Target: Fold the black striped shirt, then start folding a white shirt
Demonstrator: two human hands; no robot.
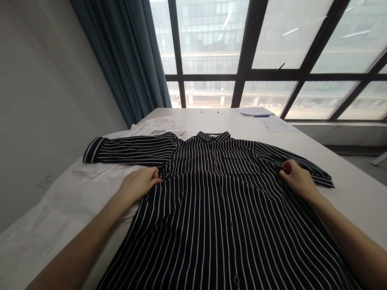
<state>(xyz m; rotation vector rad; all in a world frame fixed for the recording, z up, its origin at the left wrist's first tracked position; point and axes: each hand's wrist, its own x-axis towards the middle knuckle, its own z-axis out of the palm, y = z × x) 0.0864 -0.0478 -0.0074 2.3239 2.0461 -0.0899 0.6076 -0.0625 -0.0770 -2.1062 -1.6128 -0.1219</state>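
A black shirt with white stripes (208, 201) lies front side up on the white table, its collar at the far end and its sleeves spread to both sides. Just below the left-hand sleeve, my left hand (140, 181) pinches the shirt's side edge. On the other side, my right hand (298, 177) has its thumb and fingers closed on the cloth near the right-hand underarm. Buttons run down the front, and a chest pocket shows right of them. The lower hem is out of view.
Crumpled white cloth (78, 197) covers the table's left part, partly under the striped sleeve. Papers (255, 111) and a blue pen (261, 116) lie at the far right of the table (350, 177). A blue curtain (127, 60) and large windows stand behind.
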